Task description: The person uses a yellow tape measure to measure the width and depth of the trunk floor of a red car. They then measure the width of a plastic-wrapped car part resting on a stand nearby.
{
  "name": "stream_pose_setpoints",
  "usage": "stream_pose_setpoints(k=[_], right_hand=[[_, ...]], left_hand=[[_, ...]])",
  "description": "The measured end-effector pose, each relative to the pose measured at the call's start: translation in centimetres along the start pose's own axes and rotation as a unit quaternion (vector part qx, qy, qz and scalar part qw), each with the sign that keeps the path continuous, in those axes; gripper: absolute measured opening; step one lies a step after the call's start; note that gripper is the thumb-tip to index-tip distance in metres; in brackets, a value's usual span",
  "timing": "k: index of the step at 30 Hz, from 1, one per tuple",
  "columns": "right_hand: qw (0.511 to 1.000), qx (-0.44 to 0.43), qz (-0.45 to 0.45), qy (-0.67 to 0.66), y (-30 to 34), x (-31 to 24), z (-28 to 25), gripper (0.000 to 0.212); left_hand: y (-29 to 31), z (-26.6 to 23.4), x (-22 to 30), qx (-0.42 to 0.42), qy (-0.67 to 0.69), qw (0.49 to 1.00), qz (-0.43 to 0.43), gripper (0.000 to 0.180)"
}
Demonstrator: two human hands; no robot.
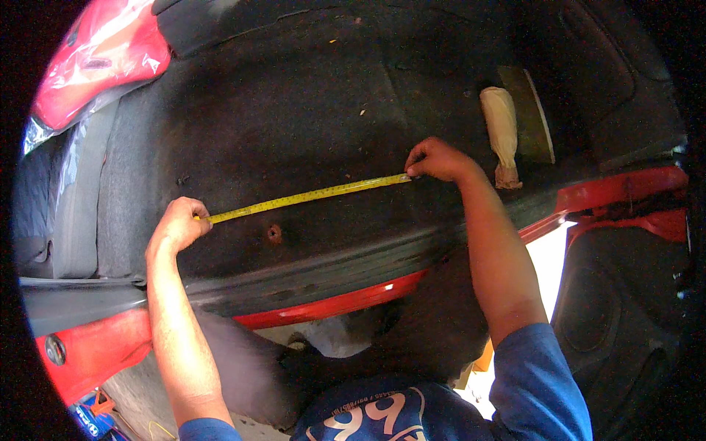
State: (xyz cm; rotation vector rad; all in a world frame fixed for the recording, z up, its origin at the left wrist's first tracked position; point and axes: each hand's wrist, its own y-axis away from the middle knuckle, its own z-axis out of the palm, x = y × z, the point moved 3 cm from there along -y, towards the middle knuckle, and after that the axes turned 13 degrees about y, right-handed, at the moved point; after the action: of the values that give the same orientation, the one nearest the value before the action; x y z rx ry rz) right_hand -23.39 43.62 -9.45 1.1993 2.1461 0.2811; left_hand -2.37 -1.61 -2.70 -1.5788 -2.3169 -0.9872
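A yellow tape measure blade (309,197) stretches between my two hands, just over the dark carpeted floor of a car (294,125). My left hand (179,223) pinches the blade near its left part, fingers closed around it. Farther right and a little farther away, my right hand (439,160) grips the other end of the blade between thumb and fingers. No tape case shows in the picture. Just below the blade, a small rusty hole (274,234) shows in the carpet.
Right of my right hand lie a beige wrapped bundle (500,128) and a flat greenish panel (533,114). A red plastic-covered seat (103,62) is at the far left. The red door sill (331,301) crosses in front of me, with an open door (618,294) at right.
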Motion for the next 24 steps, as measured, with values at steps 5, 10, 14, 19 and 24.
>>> stream_pose_setpoints(k=[5, 10, 14, 19, 24], right_hand=[[0.997, 0.042, 0.045, 0.048, 0.0, -0.1, 0.1, 0.018], [1.0, 0.001, 0.018, 0.017, 0.4, -0.4, -0.1, 0.02], [1.0, -0.018, -0.022, 0.008, 0.4, -0.2, -0.1, 0.023], [0.997, 0.004, 0.036, 0.065, 0.2, 0.4, 0.0, 0.034], [0.999, 0.012, 0.027, 0.035, 0.3, 0.3, -0.1, 0.038]], left_hand=[[0.1, -0.2, 0.4, -0.014, -0.029, 0.999, -0.018, 0.021], [0.4, -0.3, 0.5, -0.023, -0.03, 0.999, -0.026, 0.021], [0.2, -0.2, 0.2, -0.024, -0.048, 0.998, -0.014, 0.02], [-0.4, 0.3, -0.4, -0.04, -0.057, 0.997, -0.016, 0.017], [-0.2, 0.1, -0.1, -0.052, -0.041, 0.995, -0.07, 0.025]])
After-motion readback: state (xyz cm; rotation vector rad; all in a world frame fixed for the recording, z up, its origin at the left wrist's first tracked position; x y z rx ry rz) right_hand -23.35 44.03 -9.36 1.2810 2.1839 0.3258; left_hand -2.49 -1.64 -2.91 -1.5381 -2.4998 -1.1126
